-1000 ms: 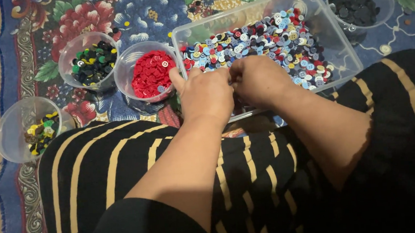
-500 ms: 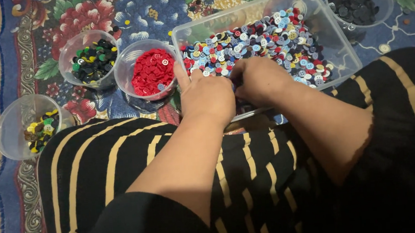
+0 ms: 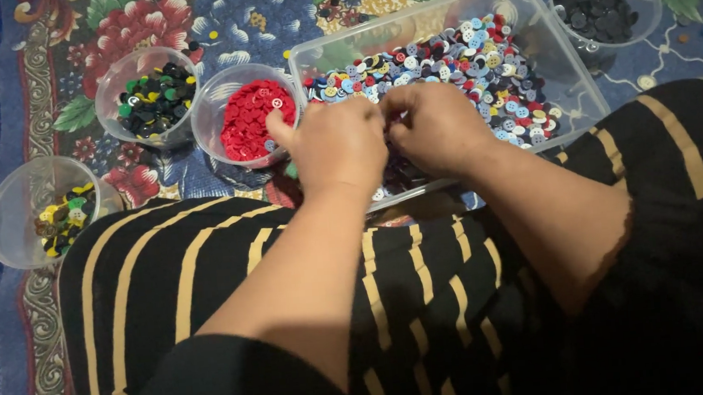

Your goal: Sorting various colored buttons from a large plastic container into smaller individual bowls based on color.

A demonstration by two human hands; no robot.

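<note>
Head view. The left hand [image 3: 339, 144] and the right hand [image 3: 438, 128] lie side by side, knuckles up, over the near edge of a clear rectangular tray [image 3: 564, 80] filled with mixed coloured buttons [image 3: 475, 62]. Both hands have their fingers curled down into the buttons; whether either hand grips a button cannot be told, as the fingertips are hidden. The left thumb points toward a clear round bowl of red buttons [image 3: 249, 118], just beside the tray's left end. Further left stands a bowl of dark green and black buttons [image 3: 152, 100], and nearer the person a bowl of yellow and green buttons [image 3: 56, 216]. A bowl of black buttons [image 3: 600, 6] stands beyond the tray's right end. All containers rest on a floral cloth [image 3: 154, 21] spread on the floor. Black fabric with yellow stripes [image 3: 206, 267] covers the person's lap below the forearms
</note>
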